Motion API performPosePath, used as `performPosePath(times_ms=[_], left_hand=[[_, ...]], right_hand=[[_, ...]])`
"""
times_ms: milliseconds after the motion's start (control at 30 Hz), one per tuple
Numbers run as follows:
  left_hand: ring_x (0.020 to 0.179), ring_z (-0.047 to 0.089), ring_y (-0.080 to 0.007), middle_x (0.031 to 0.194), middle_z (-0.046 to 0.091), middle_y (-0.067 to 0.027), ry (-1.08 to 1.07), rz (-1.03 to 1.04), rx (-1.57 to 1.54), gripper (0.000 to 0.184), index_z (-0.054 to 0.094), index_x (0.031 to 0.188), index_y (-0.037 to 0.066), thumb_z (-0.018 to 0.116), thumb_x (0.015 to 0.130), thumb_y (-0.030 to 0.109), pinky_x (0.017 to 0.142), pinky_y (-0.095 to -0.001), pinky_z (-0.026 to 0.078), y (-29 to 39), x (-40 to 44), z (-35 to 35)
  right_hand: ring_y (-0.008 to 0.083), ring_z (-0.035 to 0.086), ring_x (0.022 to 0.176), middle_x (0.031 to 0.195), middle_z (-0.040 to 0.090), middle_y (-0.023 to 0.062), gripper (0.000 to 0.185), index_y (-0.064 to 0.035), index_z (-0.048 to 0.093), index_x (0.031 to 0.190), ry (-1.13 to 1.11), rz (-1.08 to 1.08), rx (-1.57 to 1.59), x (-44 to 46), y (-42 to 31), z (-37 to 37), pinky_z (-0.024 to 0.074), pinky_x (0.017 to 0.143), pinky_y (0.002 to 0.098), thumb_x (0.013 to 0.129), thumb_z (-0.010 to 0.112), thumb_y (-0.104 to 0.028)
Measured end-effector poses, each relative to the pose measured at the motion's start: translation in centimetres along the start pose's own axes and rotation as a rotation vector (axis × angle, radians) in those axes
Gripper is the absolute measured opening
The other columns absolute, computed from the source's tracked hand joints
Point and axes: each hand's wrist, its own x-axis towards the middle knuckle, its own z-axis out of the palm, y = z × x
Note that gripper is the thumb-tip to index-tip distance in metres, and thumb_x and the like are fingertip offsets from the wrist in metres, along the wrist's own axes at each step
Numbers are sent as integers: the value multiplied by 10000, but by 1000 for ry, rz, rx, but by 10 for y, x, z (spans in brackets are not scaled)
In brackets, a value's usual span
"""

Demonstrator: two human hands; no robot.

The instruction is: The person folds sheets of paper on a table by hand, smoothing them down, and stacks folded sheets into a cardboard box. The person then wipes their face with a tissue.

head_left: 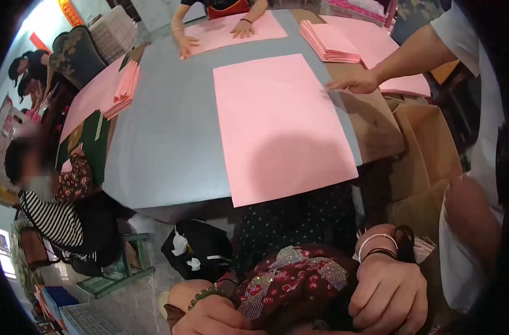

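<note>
Low in the view, my left hand (212, 317), with a green bead bracelet, has its fingers curled beside the dark patterned top (291, 285). My right hand (389, 293), with a pale bangle and dark bands, is also closed, on the other side of the top. Whatever either hand grips is hidden. Both hands are apart from the large pink sheet (277, 123), which lies flat on the grey table (159, 139). Its near edge reaches the table's front, and a round shadow falls on its lower part.
Across the table, a person's hands (242, 29) press on another pink sheet (271, 27). A person's hand (355, 82) reaches in from the right. Folded pink stacks (330, 42) lie nearby. A person in stripes (53, 218) sits left. An open cardboard box (427, 145) stands right.
</note>
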Motion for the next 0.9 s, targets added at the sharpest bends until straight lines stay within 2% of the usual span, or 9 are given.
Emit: performPosePath(times_ms=[100, 233, 300, 400, 433, 500, 533, 567, 900], left_hand=[[576, 625, -267, 786, 626, -130, -161, 65, -139, 328, 582, 811, 68, 416, 1029, 248, 460, -364, 481, -13, 5, -7], [574, 616, -251, 808, 627, -120, -206, -73, -282, 292, 588, 842, 64, 458, 1023, 252, 460, -348, 465, -20, 8, -7], [577, 615, -255, 852, 642, -119, 40, -124, -220, 245, 593, 868, 54, 495, 1015, 224, 460, -341, 446, -21, -3, 1], [577, 615, -257, 870, 650, -138, 2, -248, -534, 213, 598, 879, 44, 520, 1004, 198, 461, -341, 438, -40, -10, -14], [577, 615, -258, 876, 653, -145, -8, -289, -635, 203, 600, 882, 41, 528, 1001, 189, 461, -341, 435, -49, -4, -17], [574, 608, -262, 866, 654, -161, -105, -115, -653, 207, 604, 890, 37, 548, 1000, 204, 463, -357, 436, -83, 12, -15], [563, 597, -267, 832, 653, -181, -150, -60, -694, 197, 601, 898, 28, 572, 994, 198, 465, -372, 446, -94, 14, -19], [563, 597, -267, 832, 653, -181, -155, -63, -705, 197, 601, 898, 28, 572, 994, 198, 465, -372, 446, -97, 13, -12], [649, 578, -220, 880, 660, -131, -87, -326, -337, 34, 626, 891, 73, 651, 879, 93, 530, -341, 448, -122, 55, -18]], right_hand=[[228, 594, 663, 810, 633, 110, 152, -110, 689, 823, 14, -28, -43, -4, -7, 2, 450, 562, 308, 918, 576, -74], [225, 587, 655, 851, 633, 94, 165, -115, 682, 856, 1, -73, -50, -12, -8, -2, 444, 563, 316, 943, 542, -103], [230, 601, 668, 885, 647, 100, 154, -98, 681, 886, -12, -91, -108, -18, -9, -5, 453, 562, 315, 948, 541, -110], [294, 646, 661, 981, 695, 176, 165, -41, 693, 1031, 212, -12, -31, -35, 5, -4, 499, 525, 365, 947, 626, -167], [328, 656, 658, 1032, 691, 222, 238, -5, 705, 1038, -111, 749, 290, -26, -4, -23, 528, 554, 372, 930, 690, -217], [330, 670, 672, 1076, 684, 230, 369, 13, 720, 1019, 125, 208, -39, -33, 17, -21, 537, 571, 346, 886, 754, -330], [330, 670, 672, 1076, 684, 230, 369, 13, 720, 1019, 129, 205, -46, -39, 39, -14, 537, 571, 346, 886, 754, -330], [326, 675, 679, 1085, 684, 223, 418, 4, 731, 1001, 223, -160, -96, -45, 65, -5, 541, 575, 345, 862, 769, -388], [319, 631, 891, 1171, 635, 201, 351, -26, 649, 1129, -147, 902, -965, -91, -32, -111, 481, 820, 413, 842, 687, -224]])
